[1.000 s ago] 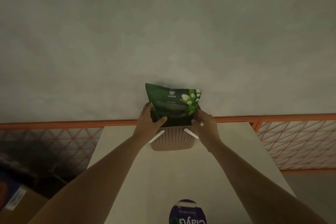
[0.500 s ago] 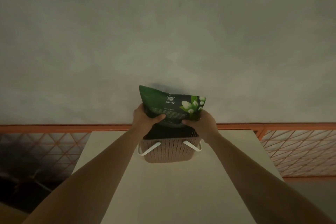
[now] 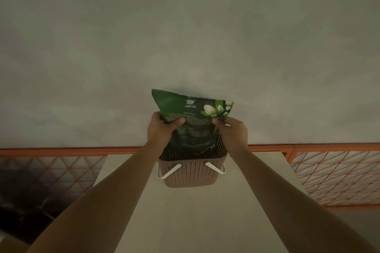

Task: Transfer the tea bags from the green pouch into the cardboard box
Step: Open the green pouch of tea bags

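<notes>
I have raised the green pouch higher out of the woven basket, its lower end now barely inside the rim. My left hand and right hand each clamp fingers on a side edge. It looks nearly free to carry; no cardboard box is in view. The basket stands on a pale tabletop before a grey wall and orange railing.

Glossy green pouch, perforated plastic basket
</notes>
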Available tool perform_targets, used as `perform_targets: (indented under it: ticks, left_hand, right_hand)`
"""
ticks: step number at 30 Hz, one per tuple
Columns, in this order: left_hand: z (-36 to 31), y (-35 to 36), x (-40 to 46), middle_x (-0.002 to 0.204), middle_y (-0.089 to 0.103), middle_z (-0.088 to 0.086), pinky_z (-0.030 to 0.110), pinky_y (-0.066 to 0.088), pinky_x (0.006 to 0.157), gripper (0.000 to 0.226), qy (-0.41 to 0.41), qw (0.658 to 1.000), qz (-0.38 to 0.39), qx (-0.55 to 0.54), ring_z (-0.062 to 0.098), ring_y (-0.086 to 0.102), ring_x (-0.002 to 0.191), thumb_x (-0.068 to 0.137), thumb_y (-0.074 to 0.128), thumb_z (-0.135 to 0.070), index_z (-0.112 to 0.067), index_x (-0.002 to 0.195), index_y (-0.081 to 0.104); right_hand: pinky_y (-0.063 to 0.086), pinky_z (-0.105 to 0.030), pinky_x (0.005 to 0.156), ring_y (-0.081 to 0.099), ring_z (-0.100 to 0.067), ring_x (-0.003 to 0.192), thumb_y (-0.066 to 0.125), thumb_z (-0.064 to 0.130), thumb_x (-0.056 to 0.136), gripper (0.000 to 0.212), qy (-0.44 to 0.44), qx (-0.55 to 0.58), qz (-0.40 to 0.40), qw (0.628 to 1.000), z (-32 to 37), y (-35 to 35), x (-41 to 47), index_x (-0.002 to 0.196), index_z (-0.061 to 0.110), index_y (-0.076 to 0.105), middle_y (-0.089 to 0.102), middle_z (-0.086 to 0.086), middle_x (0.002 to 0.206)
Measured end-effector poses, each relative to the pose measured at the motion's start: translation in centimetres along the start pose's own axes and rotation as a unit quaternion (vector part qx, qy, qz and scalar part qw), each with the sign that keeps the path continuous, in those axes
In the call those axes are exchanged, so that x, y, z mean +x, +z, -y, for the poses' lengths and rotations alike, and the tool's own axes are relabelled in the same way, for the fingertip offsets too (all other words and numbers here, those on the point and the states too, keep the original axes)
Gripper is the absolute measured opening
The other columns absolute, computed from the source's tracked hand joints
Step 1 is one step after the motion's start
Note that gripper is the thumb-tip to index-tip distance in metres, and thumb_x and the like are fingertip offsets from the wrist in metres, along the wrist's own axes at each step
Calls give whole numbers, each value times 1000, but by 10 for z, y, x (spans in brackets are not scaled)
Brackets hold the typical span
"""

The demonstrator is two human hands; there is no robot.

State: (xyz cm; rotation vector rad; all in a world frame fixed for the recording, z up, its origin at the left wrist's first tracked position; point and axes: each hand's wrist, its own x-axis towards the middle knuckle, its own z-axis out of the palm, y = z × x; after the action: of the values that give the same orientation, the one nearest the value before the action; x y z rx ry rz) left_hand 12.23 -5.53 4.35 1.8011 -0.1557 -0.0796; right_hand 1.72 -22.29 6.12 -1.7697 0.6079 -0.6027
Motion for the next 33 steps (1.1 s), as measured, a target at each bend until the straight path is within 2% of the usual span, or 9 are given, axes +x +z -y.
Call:
perform_targets:
  ticks: [4, 10, 14, 18, 21, 24, 27, 31, 33]
  left_hand:
    - [-46, -21, -19, 101, 63, -12, 17, 48, 68, 57, 68, 997, -23, -33, 3, 62, 89, 75, 88, -28, -15, 116, 51]
    - [-110, -59, -75, 115, 72, -3, 24, 56, 78, 83, 138, 987, -13, -83, 7, 70, 98, 59, 94, -44, -9, 125, 58]
    - [-113, -85, -132, 114, 74, -4, 28, 59, 83, 87, 132, 989, -1, -70, 9, 71, 101, 54, 92, -53, -11, 124, 62]
    - [-86, -103, -192, 112, 72, -4, 24, 55, 76, 71, 96, 994, 7, -47, 10, 70, 98, 68, 92, -43, -10, 122, 60]
    - [-53, -112, -235, 113, 74, -3, 26, 58, 77, 79, 66, 996, 39, -48, 12, 73, 100, 60, 93, -49, -12, 123, 62]
    - [-15, -116, -276, 111, 77, 1, 17, 57, 74, 61, 57, 994, 72, -58, 11, 74, 98, 68, 93, -30, -10, 120, 69]
    - [20, -118, -309, 107, 78, 3, 21, 58, 77, 69, 39, 994, 78, -61, 15, 75, 97, 58, 90, -43, -8, 115, 72]
    - [56, -118, -337, 113, 76, 5, 35, 60, 87, 88, -3, 996, 71, -47, 19, 74, 103, 51, 95, -50, -5, 121, 65]
    - [67, -116, -347, 111, 77, 5, 29, 60, 81, 77, -17, 997, 70, -26, 19, 74, 102, 59, 96, -34, -3, 121, 64]
  right_hand:
    - [35, -16, 48, 51, -14, 65, 66, 24, 90, 33, -84, 19, -28, 996, 47, -21, -22, 80, -7, 65, 67, -23, 77]
    - [38, -26, 56, 48, -10, 61, 65, 27, 91, 32, -178, 80, -52, 979, 111, -58, -82, 65, 10, 58, 60, -5, 66]
    - [33, -17, 50, 44, -4, 56, 62, 29, 93, 37, -208, 55, -27, 976, 125, -82, -143, 60, 21, 47, 54, 3, 62]
    - [35, -10, 48, 48, 5, 53, 62, 25, 94, 34, -161, 83, 22, 983, 112, -100, -212, 62, 22, 51, 56, 13, 58]
    - [32, -9, 47, 44, 5, 51, 63, 23, 93, 37, -136, 75, 31, 987, 82, -106, -260, 60, 24, 48, 53, 18, 51]
    - [38, -9, 51, 53, 3, 60, 61, 26, 94, 24, -90, 62, 39, 993, 42, -106, -304, 71, 19, 60, 63, 10, 66]
    - [40, -10, 51, 59, -3, 67, 59, 27, 95, 20, -40, 52, 47, 997, 6, -103, -339, 86, 12, 67, 70, 4, 77]
    - [50, -27, 61, 66, -18, 79, 57, 28, 96, 22, 16, 37, 50, 998, -32, -100, -368, 91, 8, 67, 71, -4, 84]
    - [49, -31, 63, 66, -23, 80, 57, 27, 96, 22, 26, 29, 51, 998, -44, -101, -378, 91, 7, 66, 71, -7, 84]
